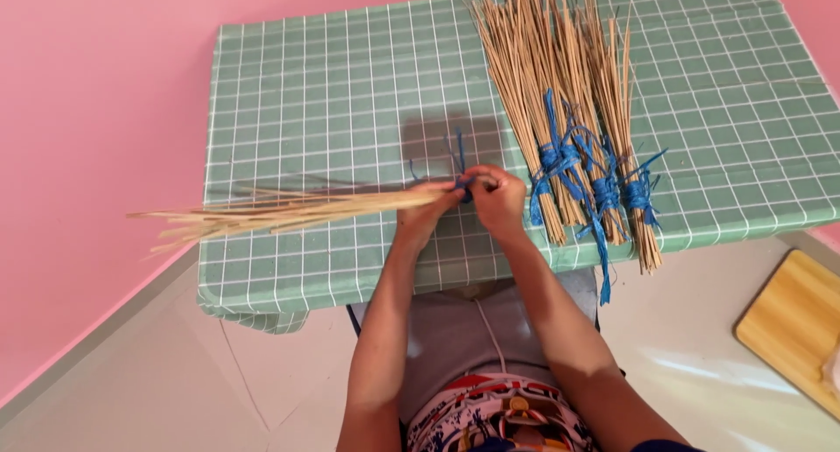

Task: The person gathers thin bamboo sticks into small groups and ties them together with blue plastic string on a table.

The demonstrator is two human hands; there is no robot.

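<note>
My left grip (pixel 426 209) closes around the tied end of a bundle of thin tan straw sticks (pixel 289 209), which fans leftward over the green checked tabletop (pixel 332 93). My right grip (pixel 497 198) pinches its blue plastic twine (pixel 461 182). Three tied bundles (pixel 577 128) lie just right.

Head camera, looking steeply down, close over green table (pixel 332 111)

Pink walls (pixel 96 93) meet a pale glossy floor (pixel 175 391). The table (pixel 332 93) wears a green cloth gridded in white. A light wooden board (pixel 792 321) lies on the floor.
</note>
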